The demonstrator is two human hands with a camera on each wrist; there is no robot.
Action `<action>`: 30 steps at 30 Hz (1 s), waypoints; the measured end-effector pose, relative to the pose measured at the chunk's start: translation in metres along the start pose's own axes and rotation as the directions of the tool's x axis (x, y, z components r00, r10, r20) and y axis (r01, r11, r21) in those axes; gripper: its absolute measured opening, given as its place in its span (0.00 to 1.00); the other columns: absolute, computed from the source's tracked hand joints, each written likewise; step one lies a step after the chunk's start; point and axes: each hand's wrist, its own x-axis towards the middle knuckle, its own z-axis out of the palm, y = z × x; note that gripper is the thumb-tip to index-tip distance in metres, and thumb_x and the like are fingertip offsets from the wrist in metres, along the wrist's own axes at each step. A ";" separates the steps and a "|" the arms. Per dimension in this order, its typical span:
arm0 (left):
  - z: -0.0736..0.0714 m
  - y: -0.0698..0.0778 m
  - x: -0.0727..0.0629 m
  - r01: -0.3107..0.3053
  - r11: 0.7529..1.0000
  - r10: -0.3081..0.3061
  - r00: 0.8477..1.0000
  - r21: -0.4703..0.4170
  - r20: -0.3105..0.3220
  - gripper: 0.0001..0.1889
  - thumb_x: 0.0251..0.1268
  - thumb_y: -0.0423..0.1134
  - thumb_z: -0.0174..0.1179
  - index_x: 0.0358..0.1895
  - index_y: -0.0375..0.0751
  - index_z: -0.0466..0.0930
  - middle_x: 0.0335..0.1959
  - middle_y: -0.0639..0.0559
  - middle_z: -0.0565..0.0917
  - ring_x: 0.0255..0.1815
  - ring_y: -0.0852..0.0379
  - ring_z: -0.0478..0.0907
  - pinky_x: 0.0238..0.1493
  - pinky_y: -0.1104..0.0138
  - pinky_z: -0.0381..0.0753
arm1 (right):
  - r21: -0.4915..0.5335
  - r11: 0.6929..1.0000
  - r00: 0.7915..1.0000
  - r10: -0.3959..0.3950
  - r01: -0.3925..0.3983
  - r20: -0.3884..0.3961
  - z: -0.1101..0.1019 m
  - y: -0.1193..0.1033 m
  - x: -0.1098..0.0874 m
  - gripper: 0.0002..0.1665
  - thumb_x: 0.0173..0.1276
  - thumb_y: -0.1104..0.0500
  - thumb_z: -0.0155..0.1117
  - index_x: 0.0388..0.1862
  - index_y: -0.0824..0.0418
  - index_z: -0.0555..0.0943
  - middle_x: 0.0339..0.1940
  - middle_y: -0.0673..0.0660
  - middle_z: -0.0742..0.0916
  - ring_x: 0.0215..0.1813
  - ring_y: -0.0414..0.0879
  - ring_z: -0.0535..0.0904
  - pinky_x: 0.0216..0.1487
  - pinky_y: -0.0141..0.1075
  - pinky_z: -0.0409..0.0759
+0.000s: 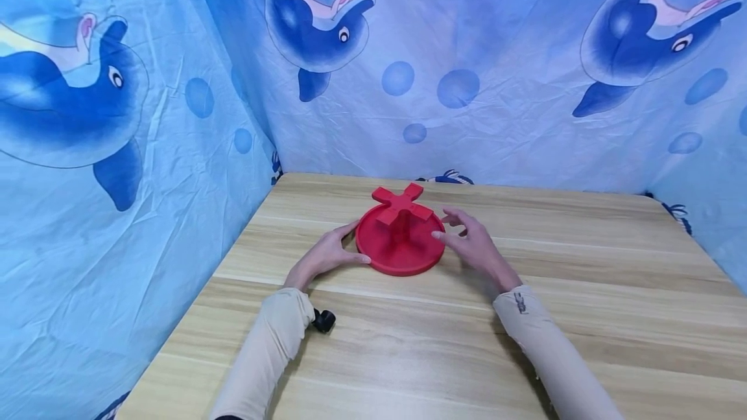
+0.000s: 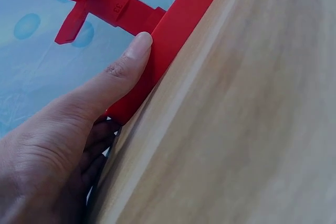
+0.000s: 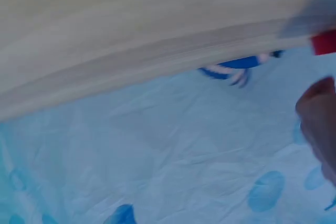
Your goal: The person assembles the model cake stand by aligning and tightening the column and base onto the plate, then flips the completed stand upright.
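A red round stand (image 1: 403,259) sits on the wooden table, with a raised rim around its base. From its middle rises a short post topped by a four-armed cross (image 1: 400,202). My left hand (image 1: 328,253) grips the left side of the base. In the left wrist view its thumb (image 2: 137,48) lies against the red side wall, while the other fingers are partly hidden behind. At the right rim, my right hand (image 1: 477,245) holds nothing, its thumb and fingers spread apart. The right wrist view catches only part of that hand (image 3: 319,121) and a red corner.
The wooden table (image 1: 403,355) reaches back to a blue cloth (image 1: 502,141) printed with dolphins and bubbles. More cloth hangs along the left side. A small black device (image 1: 323,321) juts out at my left wrist.
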 end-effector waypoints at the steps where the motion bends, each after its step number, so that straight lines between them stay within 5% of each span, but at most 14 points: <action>1: 0.000 0.000 0.000 0.003 1.000 -0.003 1.000 -0.001 0.002 0.56 0.51 0.60 0.80 0.82 0.50 0.60 0.77 0.52 0.68 0.78 0.49 0.60 0.73 0.48 0.67 | -0.014 1.000 0.999 0.021 -0.020 0.034 -0.003 0.004 0.000 0.48 0.68 0.45 0.74 0.79 0.63 0.66 0.68 0.64 0.79 0.69 0.61 0.72 0.64 0.57 0.77; 10: -0.005 0.000 0.004 -0.001 0.998 -0.003 0.998 0.058 0.055 0.59 0.51 0.58 0.80 0.83 0.44 0.56 0.80 0.48 0.64 0.80 0.47 0.57 0.76 0.47 0.62 | -0.130 0.992 0.972 0.039 -0.009 0.232 -0.012 0.029 0.001 0.59 0.62 0.42 0.79 0.81 0.68 0.62 0.78 0.69 0.68 0.79 0.68 0.57 0.71 0.66 0.65; 19: -0.010 -0.003 0.010 -0.024 0.988 0.010 0.995 0.153 0.095 0.61 0.49 0.62 0.80 0.84 0.49 0.55 0.81 0.50 0.62 0.81 0.48 0.56 0.76 0.49 0.62 | -0.290 0.957 0.966 0.084 -0.010 0.243 -0.009 0.034 0.002 0.64 0.57 0.35 0.78 0.83 0.62 0.61 0.80 0.71 0.64 0.82 0.69 0.44 0.72 0.75 0.41; 30: -0.010 -0.002 0.015 -0.040 0.981 0.020 0.994 0.189 0.110 0.59 0.51 0.59 0.80 0.84 0.46 0.55 0.81 0.47 0.62 0.81 0.46 0.57 0.75 0.49 0.64 | -0.323 0.946 0.962 0.094 -0.007 0.257 -0.008 0.037 0.009 0.65 0.56 0.34 0.79 0.84 0.59 0.59 0.80 0.70 0.64 0.82 0.68 0.43 0.74 0.73 0.40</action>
